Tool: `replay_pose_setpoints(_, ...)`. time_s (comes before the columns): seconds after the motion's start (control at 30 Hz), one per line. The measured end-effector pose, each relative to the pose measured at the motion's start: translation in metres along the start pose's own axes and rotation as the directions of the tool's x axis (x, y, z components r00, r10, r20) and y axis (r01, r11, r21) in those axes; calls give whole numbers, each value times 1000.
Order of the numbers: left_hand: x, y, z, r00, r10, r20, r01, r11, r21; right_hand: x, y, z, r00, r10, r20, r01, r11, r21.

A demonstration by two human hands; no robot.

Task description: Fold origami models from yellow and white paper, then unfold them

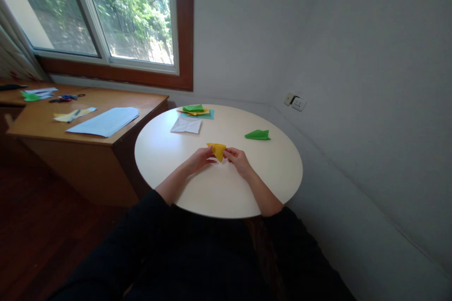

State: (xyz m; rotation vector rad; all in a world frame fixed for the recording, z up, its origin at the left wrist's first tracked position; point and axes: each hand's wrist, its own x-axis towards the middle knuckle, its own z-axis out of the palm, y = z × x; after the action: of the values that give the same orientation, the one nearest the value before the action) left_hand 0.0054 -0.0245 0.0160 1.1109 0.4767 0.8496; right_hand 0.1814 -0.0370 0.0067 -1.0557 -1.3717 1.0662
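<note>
Yellow folded paper [217, 150] sits just above the round white surface [165, 150], pinched between both hands: the left hand [199, 158] grips its left edge, the right hand [238, 158] its right. A green folded piece [257, 135] lies nearby to the right; white paper [186, 125] and a coloured stack [196, 111] lie farther back.

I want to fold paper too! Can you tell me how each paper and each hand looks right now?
yellow paper: folded, held by both hands
left hand: pinching its left edge
right hand: pinching its right edge
green paper: folded, lying alone
white paper: lying on the round table, creased
paper stack: green on top
</note>
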Motion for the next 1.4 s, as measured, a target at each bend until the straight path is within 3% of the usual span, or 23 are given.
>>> replay_pose_setpoints(0.17,0,1,1,1000,-10,24,10,1000,15,1,2,-1,1000,-9,1,9,1000,-16)
replay_pose_setpoints(0.4,4,-2,-3,998,7,-54,-4,998,56,-1,-2,0,1000,-2,23,3,999,-35)
replay_pose_setpoints(0.63,-1,0,1,995,97,-10,-90,952,293,-1,0,-1,999,-18,26,20,998,-62)
replay_pose_setpoints(0.83,0,-2,-1,992,124,2,-118,933,340,-2,-2,0,999,3,39,-1,999,-53)
replay_pose_setpoints(1.4,1,0,1,988,45,-150,-32,996,86,-3,-4,1,997,52,59,-53,998,13)
